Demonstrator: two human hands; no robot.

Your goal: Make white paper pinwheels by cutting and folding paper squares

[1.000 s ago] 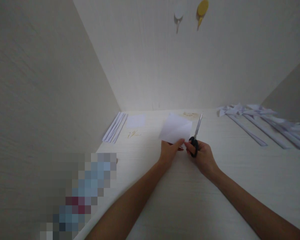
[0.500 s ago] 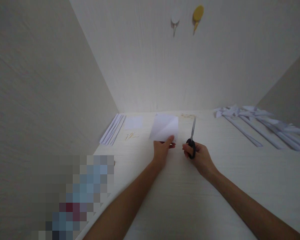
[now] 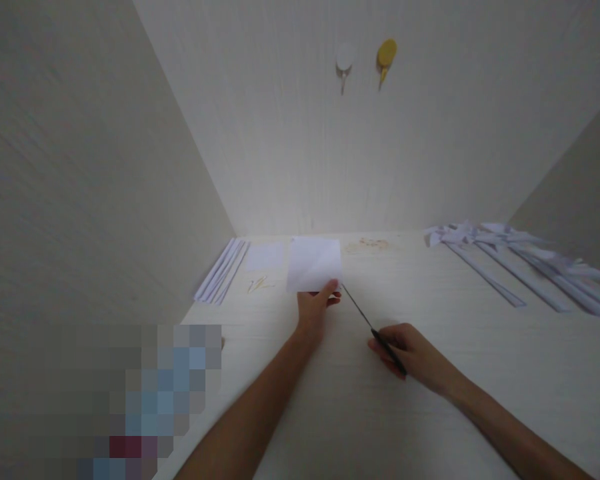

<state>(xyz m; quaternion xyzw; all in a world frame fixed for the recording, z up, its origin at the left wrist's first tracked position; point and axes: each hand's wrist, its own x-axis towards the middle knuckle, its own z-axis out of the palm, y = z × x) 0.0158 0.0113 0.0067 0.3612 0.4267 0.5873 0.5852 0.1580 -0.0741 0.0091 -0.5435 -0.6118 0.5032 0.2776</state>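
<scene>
My left hand (image 3: 316, 308) pinches the near right corner of a white square sheet of paper (image 3: 314, 263), thumb on top and fingers beneath. A faint diagonal crease crosses the sheet. In my right hand (image 3: 405, 347) is a pair of scissors (image 3: 363, 313), gripped by the black handles and seen edge-on. Their thin blades point up and left, and the tip is at the paper's near right corner, beside my left thumb. Whether the blades are apart cannot be made out from this side.
Folded white paper strips (image 3: 222, 272) and a flat white sheet (image 3: 265, 256) lie at the left, with small gold ties (image 3: 259, 285) nearby. More gold bits (image 3: 373, 243) lie at the back. Paper pinwheels on sticks (image 3: 510, 267) line the right. A white hook (image 3: 345, 59) and yellow hook (image 3: 387, 53) are on the wall.
The scissors have swung from upright to slanting left, their tip now at the paper's corner. My right hand has lowered. The paper has turned slightly and shifted left in view.
</scene>
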